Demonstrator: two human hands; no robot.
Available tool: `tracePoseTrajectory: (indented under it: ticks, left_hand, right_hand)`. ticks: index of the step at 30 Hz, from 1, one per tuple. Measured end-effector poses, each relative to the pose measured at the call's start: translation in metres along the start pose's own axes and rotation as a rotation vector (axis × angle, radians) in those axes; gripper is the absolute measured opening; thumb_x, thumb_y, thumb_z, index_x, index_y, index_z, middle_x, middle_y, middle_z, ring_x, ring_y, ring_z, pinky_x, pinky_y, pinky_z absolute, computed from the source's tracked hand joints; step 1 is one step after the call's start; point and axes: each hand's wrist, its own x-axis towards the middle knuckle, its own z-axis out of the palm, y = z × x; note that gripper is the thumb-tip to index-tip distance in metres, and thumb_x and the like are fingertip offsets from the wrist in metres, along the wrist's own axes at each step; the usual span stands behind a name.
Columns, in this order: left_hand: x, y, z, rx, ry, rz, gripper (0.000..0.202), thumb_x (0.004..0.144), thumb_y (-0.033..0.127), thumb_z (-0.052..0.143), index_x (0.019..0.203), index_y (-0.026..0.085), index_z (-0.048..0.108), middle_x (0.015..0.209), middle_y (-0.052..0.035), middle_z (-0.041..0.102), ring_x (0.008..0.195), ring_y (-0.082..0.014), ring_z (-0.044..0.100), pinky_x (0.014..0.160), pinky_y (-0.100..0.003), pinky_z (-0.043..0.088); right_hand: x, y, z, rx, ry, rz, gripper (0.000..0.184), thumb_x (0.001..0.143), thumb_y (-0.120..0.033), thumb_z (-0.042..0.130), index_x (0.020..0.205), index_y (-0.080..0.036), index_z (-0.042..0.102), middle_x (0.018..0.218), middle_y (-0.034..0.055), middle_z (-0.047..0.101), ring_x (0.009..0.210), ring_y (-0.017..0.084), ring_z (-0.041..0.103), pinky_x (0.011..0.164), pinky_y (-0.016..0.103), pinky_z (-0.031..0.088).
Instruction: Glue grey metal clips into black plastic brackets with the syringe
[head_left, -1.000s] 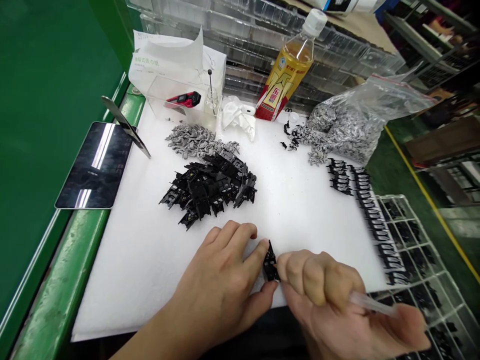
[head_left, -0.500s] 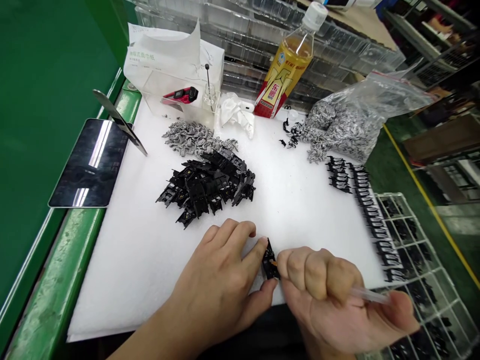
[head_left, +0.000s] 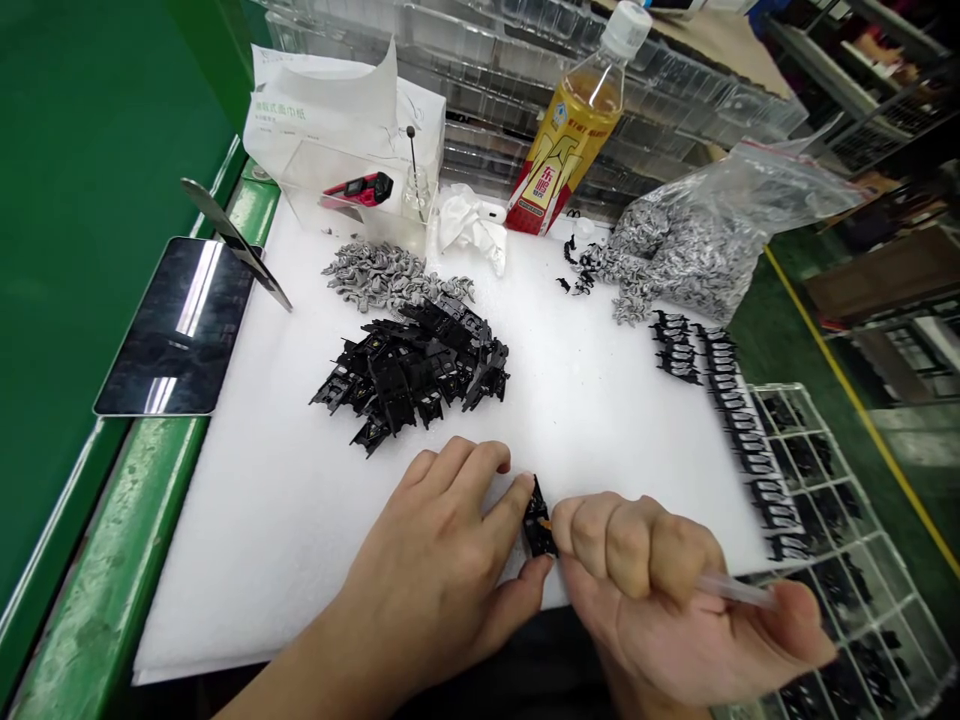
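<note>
as we look down over our own two hands, the small black plastic part (head_left: 538, 522) sits between them, near the front edge of the white foam sheet (head_left: 225, 560), its long axis running roughly away from us and leaning slightly left. our left hand (head_left: 427, 560) is narrow, with thumb and forefinger closed on the part from its left side, so that hand has the firmer contact. our right hand (head_left: 652, 600) is curled tight just against the part's right side, its fingers bunched around a clear plastic tube (head_left: 739, 590) whose near end is hidden; an orange speck shows at the part, but we cannot tell what it belongs to. beyond our hands lies a heap of black parts (head_left: 405, 375), with grey parts (head_left: 394, 277) behind it, and a row of black parts (head_left: 742, 440) runs beside a clear compartment tray (head_left: 795, 388). farther back stand a zip bag (head_left: 780, 180), a bottle of yellow drink (head_left: 570, 130) and an acrylic box (head_left: 315, 175).
</note>
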Motion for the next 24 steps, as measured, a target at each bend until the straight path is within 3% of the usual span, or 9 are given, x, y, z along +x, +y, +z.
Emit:
tracePoseTrajectory:
  ticks: [8, 13, 16, 20, 22, 24]
  left_hand:
    - [0.000, -0.001, -0.001, -0.009, -0.026, -0.020, 0.039, 0.102, 0.039, 0.060, 0.133, 0.016, 0.066, 0.126, -0.0128, 0.061, 0.110, -0.0315, 0.055, 0.084, -0.049, 0.048]
    - [-0.002, 0.001, -0.002, -0.017, -0.028, -0.037, 0.038, 0.095, 0.037, 0.068, 0.128, 0.018, 0.066, 0.118, -0.0109, 0.061, 0.103, -0.0309, 0.055, 0.082, -0.049, 0.049]
    - [-0.002, 0.002, 0.001, -0.006, -0.011, -0.048, 0.042, 0.088, 0.036, 0.075, 0.126, 0.020, 0.066, 0.117, -0.0099, 0.062, 0.104, -0.0311, 0.055, 0.083, -0.048, 0.051]
    - [-0.004, -0.002, 0.007, 0.054, 0.046, -0.035, 0.049, 0.079, 0.039, 0.085, 0.120, 0.020, 0.067, 0.114, -0.0088, 0.062, 0.103, -0.0300, 0.056, 0.080, -0.044, 0.050]
    - [-0.004, -0.005, 0.011, 0.089, 0.084, -0.005, 0.051, 0.076, 0.044, 0.088, 0.116, 0.019, 0.068, 0.109, -0.0078, 0.063, 0.099, -0.0289, 0.057, 0.078, -0.042, 0.049]
    - [-0.004, -0.010, 0.016, 0.121, 0.128, 0.036, 0.052, 0.077, 0.050, 0.088, 0.112, 0.019, 0.068, 0.105, -0.0067, 0.062, 0.095, -0.0276, 0.056, 0.075, -0.040, 0.046]
  right_hand:
    - [-0.004, 0.002, -0.002, 0.021, 0.004, 0.011, 0.059, 0.099, -0.072, 0.036, 0.065, -0.024, 0.030, 0.054, -0.0041, 0.025, 0.054, 0.016, 0.031, 0.058, 0.041, 0.031]
    - [0.009, -0.021, -0.001, 0.011, 0.020, 0.012, 0.069, 0.092, -0.089, 0.036, 0.068, -0.024, 0.038, 0.055, -0.0050, 0.026, 0.054, 0.016, 0.032, 0.058, 0.040, 0.033]
    - [0.054, -0.030, -0.005, -0.180, 0.016, 0.005, 0.066, 0.092, -0.086, 0.036, 0.072, -0.025, 0.047, 0.061, -0.0032, 0.035, 0.060, 0.018, 0.039, 0.068, 0.042, 0.038]
    - [0.136, -0.015, -0.010, -0.512, -0.068, -0.179, 0.064, 0.099, -0.072, 0.033, 0.063, -0.025, 0.057, 0.078, 0.0055, 0.055, 0.084, 0.025, 0.052, 0.083, 0.044, 0.042]
    - [0.165, -0.007, -0.013, -0.595, -0.130, -0.126, 0.059, 0.102, -0.064, 0.042, 0.066, -0.024, 0.065, 0.082, 0.0069, 0.061, 0.092, 0.026, 0.057, 0.089, 0.044, 0.043]
    - [0.183, -0.008, -0.017, -0.656, -0.218, -0.070, 0.062, 0.103, -0.069, 0.038, 0.080, -0.023, 0.073, 0.093, 0.0097, 0.069, 0.102, 0.029, 0.063, 0.090, 0.045, 0.045]
